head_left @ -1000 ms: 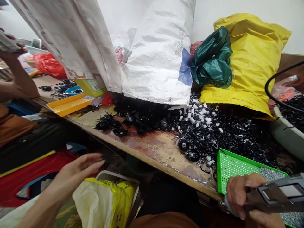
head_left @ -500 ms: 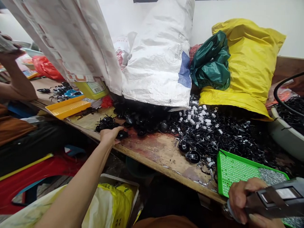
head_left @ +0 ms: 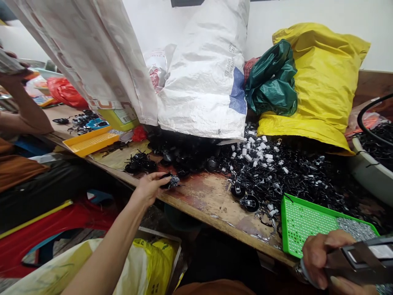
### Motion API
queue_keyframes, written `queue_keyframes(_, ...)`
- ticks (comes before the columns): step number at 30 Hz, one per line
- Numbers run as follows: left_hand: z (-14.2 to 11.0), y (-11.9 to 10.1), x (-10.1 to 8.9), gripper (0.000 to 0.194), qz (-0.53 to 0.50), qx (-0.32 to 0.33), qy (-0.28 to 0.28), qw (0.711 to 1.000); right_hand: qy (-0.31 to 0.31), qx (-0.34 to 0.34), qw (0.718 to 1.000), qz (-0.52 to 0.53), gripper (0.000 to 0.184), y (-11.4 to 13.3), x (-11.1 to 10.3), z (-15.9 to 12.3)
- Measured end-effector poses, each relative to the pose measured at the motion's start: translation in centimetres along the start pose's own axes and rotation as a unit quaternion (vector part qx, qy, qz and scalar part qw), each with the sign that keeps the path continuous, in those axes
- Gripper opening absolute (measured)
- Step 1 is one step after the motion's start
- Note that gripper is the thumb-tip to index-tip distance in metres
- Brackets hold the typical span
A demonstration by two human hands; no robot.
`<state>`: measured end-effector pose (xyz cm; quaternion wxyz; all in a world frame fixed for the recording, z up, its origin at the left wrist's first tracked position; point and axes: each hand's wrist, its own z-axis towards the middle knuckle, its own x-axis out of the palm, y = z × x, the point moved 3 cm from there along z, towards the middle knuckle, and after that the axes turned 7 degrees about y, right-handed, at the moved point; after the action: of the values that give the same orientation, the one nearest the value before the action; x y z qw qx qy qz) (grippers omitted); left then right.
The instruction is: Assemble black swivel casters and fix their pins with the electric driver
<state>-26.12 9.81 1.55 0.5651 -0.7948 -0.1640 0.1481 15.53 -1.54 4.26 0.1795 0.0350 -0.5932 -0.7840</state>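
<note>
My left hand (head_left: 150, 188) reaches over the front edge of the wooden table (head_left: 202, 196) and pinches a small black caster wheel (head_left: 172, 180) lifted from a cluster of black parts (head_left: 139, 163). At the bottom right, my right hand (head_left: 322, 262) is wrapped around the handle of a grey metal hand tool (head_left: 362, 262), held over the near edge of a green perforated tray (head_left: 307, 225) that holds small silver pieces. A large heap of black and white plastic parts (head_left: 276, 168) covers the table behind the tray.
A white woven sack (head_left: 208, 82) stands at the back, with a green bag (head_left: 273, 82) and yellow sack (head_left: 319, 82) beside it. Another person's arm (head_left: 21, 106) holds up a pale sack on the left, near a yellow tray (head_left: 89, 141). A yellow plastic bag (head_left: 147, 262) lies below the table.
My left hand rose from below the table to the cluster of black parts, closed on a caster wheel and drew it back toward the table edge. My right hand kept holding the tool.
</note>
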Motion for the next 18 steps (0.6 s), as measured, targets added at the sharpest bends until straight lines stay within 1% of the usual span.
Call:
queue_keyframes(3,-2.9,0.9,3.1,0.032,-0.068,0.020,0.076,0.995,0.041,-0.019,0.998,0.048,0.035,0.4,-1.0,0.4)
queue_keyframes(5,-4.8,1.6,5.4,0.033,-0.109,0.003,0.136,0.985,0.058,-0.053,0.996,0.040,0.035,1.0,-1.5,0.8)
queue_keyframes(6,-5.6,2.1,6.6,0.033,-0.127,-0.011,0.164,0.978,0.049,-0.069,0.996,0.029,0.035,1.3,-1.7,1.0)
queue_keyframes(7,-6.5,2.4,7.9,0.032,-0.145,-0.025,0.192,0.970,0.025,-0.081,0.996,0.017,0.035,1.6,-1.9,1.2)
queue_keyframes(9,-8.2,3.2,10.2,0.032,-0.183,-0.058,0.249,0.949,-0.054,-0.085,0.995,-0.012,0.035,2.1,-2.3,1.6)
queue_keyframes(11,-9.8,4.0,12.2,0.035,-0.209,-0.101,0.303,0.924,-0.149,-0.080,0.984,-0.047,0.035,2.3,-2.8,2.0)
queue_keyframes(13,-11.5,4.8,13.9,0.035,-0.223,-0.141,0.349,0.899,-0.214,-0.090,0.969,-0.080,0.036,2.3,-3.3,2.6)
queue_keyframes(15,-13.0,5.6,15.2,0.028,-0.229,-0.166,0.376,0.883,-0.254,-0.111,0.955,-0.102,0.038,1.9,-3.9,3.2)
queue_keyframes(18,-14.9,6.5,16.4,0.020,-0.223,-0.192,0.405,0.866,-0.284,-0.130,0.943,-0.111,0.038,1.0,-4.8,3.9)
